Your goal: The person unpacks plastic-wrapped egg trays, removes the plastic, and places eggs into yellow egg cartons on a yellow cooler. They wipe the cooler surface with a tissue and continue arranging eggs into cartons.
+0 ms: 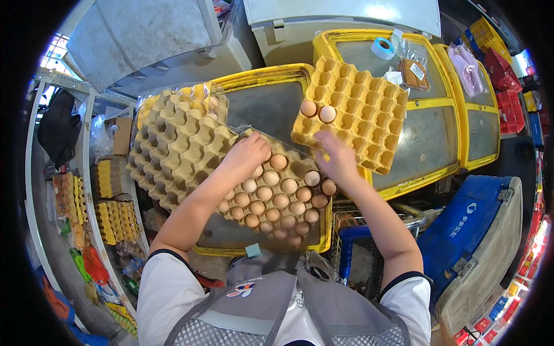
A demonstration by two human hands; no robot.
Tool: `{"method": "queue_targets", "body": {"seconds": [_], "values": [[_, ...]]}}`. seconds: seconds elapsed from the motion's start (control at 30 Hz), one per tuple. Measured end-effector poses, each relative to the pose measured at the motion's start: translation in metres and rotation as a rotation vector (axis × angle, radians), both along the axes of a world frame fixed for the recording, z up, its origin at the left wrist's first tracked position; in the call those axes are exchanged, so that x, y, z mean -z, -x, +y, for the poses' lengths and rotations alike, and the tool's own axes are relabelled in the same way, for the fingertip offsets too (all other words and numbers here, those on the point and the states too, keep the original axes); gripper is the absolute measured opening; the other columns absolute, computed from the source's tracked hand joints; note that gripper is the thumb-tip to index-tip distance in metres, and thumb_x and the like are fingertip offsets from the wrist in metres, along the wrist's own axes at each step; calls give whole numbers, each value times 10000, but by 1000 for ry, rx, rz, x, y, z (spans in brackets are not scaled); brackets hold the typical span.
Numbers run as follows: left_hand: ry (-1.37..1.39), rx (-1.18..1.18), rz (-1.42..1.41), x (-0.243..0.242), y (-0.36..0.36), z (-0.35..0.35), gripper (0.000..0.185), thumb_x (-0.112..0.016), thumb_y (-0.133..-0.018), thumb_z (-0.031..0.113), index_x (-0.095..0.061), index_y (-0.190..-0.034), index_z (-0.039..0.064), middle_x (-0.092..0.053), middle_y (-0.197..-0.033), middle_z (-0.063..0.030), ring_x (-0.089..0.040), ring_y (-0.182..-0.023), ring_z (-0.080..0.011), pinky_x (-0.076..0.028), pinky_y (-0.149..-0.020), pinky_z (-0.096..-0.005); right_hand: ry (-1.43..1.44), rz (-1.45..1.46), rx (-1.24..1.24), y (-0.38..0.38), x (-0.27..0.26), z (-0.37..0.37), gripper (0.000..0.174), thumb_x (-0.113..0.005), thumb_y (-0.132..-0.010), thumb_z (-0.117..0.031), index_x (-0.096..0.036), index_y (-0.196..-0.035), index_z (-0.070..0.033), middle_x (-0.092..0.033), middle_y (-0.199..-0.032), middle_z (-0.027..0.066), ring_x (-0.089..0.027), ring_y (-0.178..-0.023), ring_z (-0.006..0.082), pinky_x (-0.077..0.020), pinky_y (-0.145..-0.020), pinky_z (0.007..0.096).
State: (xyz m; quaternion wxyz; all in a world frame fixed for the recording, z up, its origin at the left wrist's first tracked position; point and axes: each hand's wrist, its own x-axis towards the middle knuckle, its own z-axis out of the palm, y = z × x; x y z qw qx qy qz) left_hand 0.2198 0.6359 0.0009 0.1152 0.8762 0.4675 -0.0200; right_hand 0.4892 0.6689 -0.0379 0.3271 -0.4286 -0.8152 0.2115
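Before me lies a grey-brown pulp egg tray (295, 161) carrying many brown eggs (272, 215), with some cups bare along its far side. My left hand (247, 152) is at the far left part of this tray, its fingers bent down beside the eggs; what they grip is hidden. My right hand (338, 156) is blurred, between the filled tray and a yellow egg tray (361, 101). I cannot tell whether it holds an egg. Two eggs (327, 114) sit in the yellow tray at its left side. Its other visible cups hold nothing.
Stacked pulp trays (177, 147), partly under clear plastic, stand at left. Yellow-framed bins (277, 69) support the trays; a blue tape roll (383, 48) lies on one. Near my right arm are a cart handle (346, 246) and a blue box (465, 220). Shelving (88, 173) lines the left.
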Motion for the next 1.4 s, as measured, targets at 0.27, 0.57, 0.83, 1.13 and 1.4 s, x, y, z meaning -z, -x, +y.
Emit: {"method": "queue_targets", "body": {"seconds": [0.27,0.57,0.83,1.13,1.4], "values": [[-162,-127,-356,8,-50,55,355,-670,-784,60,-577,-1126,35,-586,-1136,-95,-529,-1078,-289,-508,-876,-376,132,-385,-444,-15,8,-50,349,-685,-683,-77,-623,-1026,-96,-600,-1134,22,-682,-765,250,-551,-613,362],[-80,-99,-335,30,-67,72,351,-681,-771,74,-602,-1113,83,-592,-1136,-47,-542,-1068,-266,-510,-870,-378,156,-267,-451,-21,-3,-34,398,-685,-677,-37,-651,-1069,-97,-633,-1139,50,-680,-859,257,-566,-663,351],[198,-126,-122,9,-42,-1,409,-759,-720,182,-616,-1092,94,-566,-1055,-64,-512,-1107,-271,-511,-880,-385,44,-174,35,-49,2,24,314,-715,-761,-68,-651,-1066,-107,-644,-1109,45,-666,-870,267,-555,-714,370],[62,170,-139,16,-24,6,396,-683,-706,45,-630,-1097,22,-601,-1132,-85,-520,-1081,-291,-481,-936,-365,-82,-117,-412,2,7,-49,206,-605,-794,-117,-648,-996,-127,-628,-1056,35,-660,-657,229,-528,-524,336],[-129,169,-361,-20,-86,65,393,-721,-734,106,-615,-1102,15,-612,-1094,-109,-536,-1070,-300,-489,-912,-387,22,-294,-542,21,34,-61,243,-569,-820,-136,-625,-1051,-85,-576,-1058,32,-647,-710,212,-528,-536,330]]}}
